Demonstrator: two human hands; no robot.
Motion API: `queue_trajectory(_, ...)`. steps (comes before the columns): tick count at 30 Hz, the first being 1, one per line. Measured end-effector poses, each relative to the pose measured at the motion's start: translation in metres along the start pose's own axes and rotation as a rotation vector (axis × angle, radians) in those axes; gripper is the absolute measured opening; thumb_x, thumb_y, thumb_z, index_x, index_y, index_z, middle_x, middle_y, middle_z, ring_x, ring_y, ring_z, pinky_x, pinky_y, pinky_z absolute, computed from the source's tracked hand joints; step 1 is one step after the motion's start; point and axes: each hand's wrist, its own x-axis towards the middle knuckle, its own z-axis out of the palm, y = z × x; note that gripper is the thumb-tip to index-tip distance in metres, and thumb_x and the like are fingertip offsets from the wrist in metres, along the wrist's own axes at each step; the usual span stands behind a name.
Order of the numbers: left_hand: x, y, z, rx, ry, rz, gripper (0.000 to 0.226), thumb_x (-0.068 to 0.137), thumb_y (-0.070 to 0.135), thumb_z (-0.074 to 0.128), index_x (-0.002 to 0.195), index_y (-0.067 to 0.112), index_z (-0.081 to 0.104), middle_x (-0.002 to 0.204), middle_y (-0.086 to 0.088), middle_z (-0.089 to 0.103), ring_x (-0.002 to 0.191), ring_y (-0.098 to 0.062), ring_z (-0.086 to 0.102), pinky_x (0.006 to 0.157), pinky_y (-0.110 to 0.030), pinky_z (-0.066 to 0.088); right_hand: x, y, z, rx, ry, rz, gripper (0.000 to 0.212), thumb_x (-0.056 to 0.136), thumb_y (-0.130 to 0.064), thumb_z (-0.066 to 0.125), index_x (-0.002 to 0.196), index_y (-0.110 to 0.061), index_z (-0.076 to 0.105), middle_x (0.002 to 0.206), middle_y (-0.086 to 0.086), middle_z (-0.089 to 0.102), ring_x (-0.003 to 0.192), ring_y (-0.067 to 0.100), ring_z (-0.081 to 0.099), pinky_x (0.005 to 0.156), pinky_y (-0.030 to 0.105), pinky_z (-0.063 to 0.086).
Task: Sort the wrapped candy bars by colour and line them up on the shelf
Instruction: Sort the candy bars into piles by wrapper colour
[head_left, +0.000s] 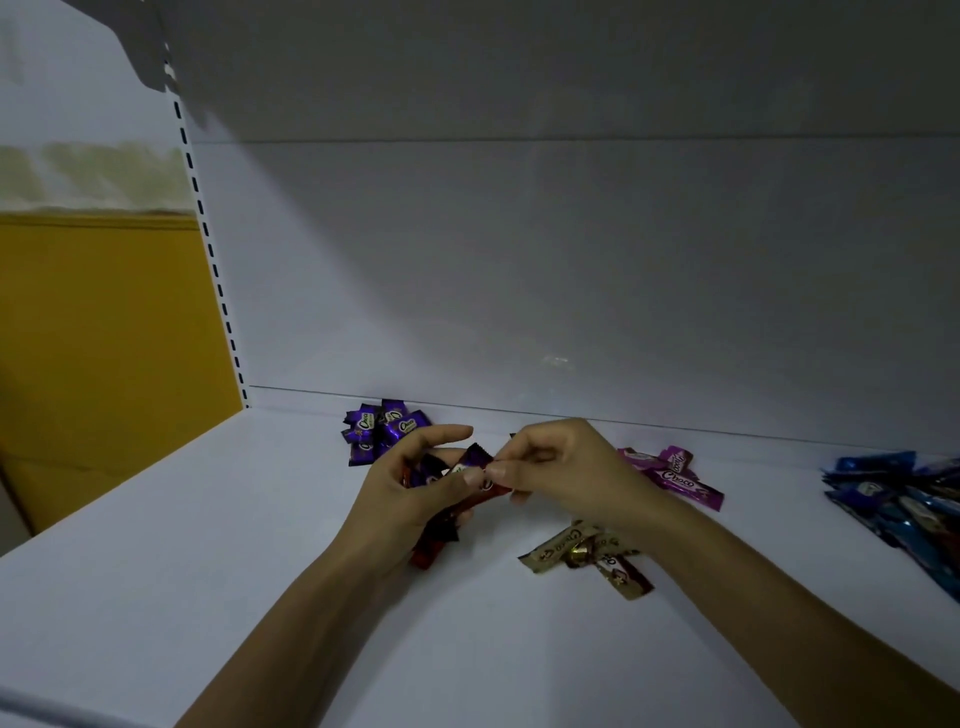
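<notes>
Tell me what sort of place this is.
Probably a shop or stockroom. The white shelf has a slotted upright as store racking does, wrapped Choco candy bars lie on it in a purple pile, a pink pile and a blue pile, and a cardboard box stands at left.

2 hands: left hand (415, 488), right hand (561, 467). 1 shelf (208, 571). 4 heaps: purple heap (382, 428) beyond left hand, pink heap (675, 475) beyond right hand, gold heap (576, 545) at right wrist, blue heap (898, 493) far right. Held bars (428, 551): several, count unclear.
</notes>
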Motion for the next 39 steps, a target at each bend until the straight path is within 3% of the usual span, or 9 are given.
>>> queue_trajectory(10,0.006,-0.002,-0.009,-0.096,0.259,0.039,0.018,0.081,0.011,0.070,0.097,0.019,0.070,0.082,0.002,0.072,0.071,-0.011,0.070,0.056,-0.022,0.054,0.003,0.001,0.024,0.187,0.292,0.013,0.013,0.089,-0.006,0.062,0.081,-0.014,0.069,0.071,-0.001,0.071,0.056,0.008,0.062,0.060,0.019,0.051)
queue_trajectory(13,0.007,0.002,-0.018,-0.216,0.358,0.012,0.015,0.081,0.011,0.070,0.093,0.020,0.071,0.083,-0.001,0.071,0.063,-0.012,0.067,0.054,-0.023,0.054,0.000,0.000,0.025,0.207,0.328,0.045,0.007,0.090,-0.016,0.063,0.085,-0.014,0.067,0.077,-0.001,0.071,0.058,0.004,0.063,0.061,0.015,0.052)
queue_trajectory(16,0.004,0.001,-0.013,-0.136,0.227,0.017,0.021,0.079,0.003,0.070,0.091,0.021,0.072,0.089,-0.006,0.069,0.068,-0.016,0.068,0.055,-0.025,0.054,-0.002,-0.004,0.038,0.227,0.231,0.051,0.028,0.079,-0.035,0.070,0.093,-0.011,0.069,0.084,0.001,0.073,0.066,0.006,0.067,0.061,0.012,0.051)
queue_trajectory(19,0.002,0.001,-0.005,-0.108,0.149,0.023,0.023,0.075,0.005,0.073,0.085,0.025,0.074,0.089,-0.005,0.067,0.069,-0.018,0.068,0.057,-0.026,0.054,-0.002,-0.007,0.042,0.301,0.256,0.032,0.018,0.079,-0.022,0.073,0.086,-0.005,0.069,0.075,0.002,0.074,0.059,0.007,0.066,0.054,0.011,0.046)
queue_trajectory(25,0.006,0.005,-0.014,-0.297,0.337,-0.036,0.016,0.078,0.014,0.070,0.093,0.020,0.071,0.086,0.002,0.074,0.069,-0.012,0.070,0.053,-0.024,0.054,0.001,0.003,0.031,0.309,0.436,0.071,0.012,0.086,-0.013,0.067,0.076,-0.009,0.061,0.068,-0.005,0.071,0.063,0.006,0.066,0.053,0.013,0.048)
queue_trajectory(28,0.005,0.007,-0.017,-0.470,0.380,-0.094,0.010,0.087,0.014,0.064,0.096,0.014,0.067,0.078,-0.004,0.074,0.061,-0.012,0.066,0.048,-0.020,0.052,-0.003,0.011,0.033,-0.174,0.539,-0.139,0.011,0.084,-0.018,0.070,0.077,-0.012,0.063,0.078,-0.007,0.068,0.077,0.010,0.064,0.067,0.021,0.053)
queue_trajectory(32,0.006,0.008,-0.016,-0.555,0.350,-0.145,0.014,0.085,0.016,0.064,0.099,0.012,0.064,0.074,-0.004,0.072,0.058,-0.010,0.065,0.043,-0.018,0.048,-0.013,0.014,0.056,-0.656,0.059,-0.172,0.022,0.082,-0.053,0.062,0.084,-0.031,0.068,0.081,-0.017,0.064,0.094,0.012,0.052,0.086,0.031,0.040)
queue_trajectory(34,0.005,0.008,-0.015,-0.483,0.337,-0.155,0.013,0.086,0.018,0.064,0.098,0.014,0.066,0.077,-0.004,0.069,0.051,-0.010,0.059,0.042,-0.019,0.046,-0.011,0.011,0.063,-0.596,-0.035,-0.163,0.030,0.083,-0.059,0.056,0.080,-0.032,0.069,0.072,-0.016,0.061,0.086,0.012,0.053,0.081,0.030,0.040)
queue_trajectory(39,0.005,0.008,-0.012,-0.265,0.312,-0.052,0.011,0.087,0.014,0.064,0.097,0.013,0.069,0.089,-0.010,0.066,0.065,-0.015,0.056,0.044,-0.021,0.045,0.015,-0.019,0.046,0.073,0.203,-0.143,0.016,0.087,-0.037,0.062,0.084,-0.022,0.066,0.069,-0.004,0.070,0.060,0.006,0.062,0.061,0.021,0.052)
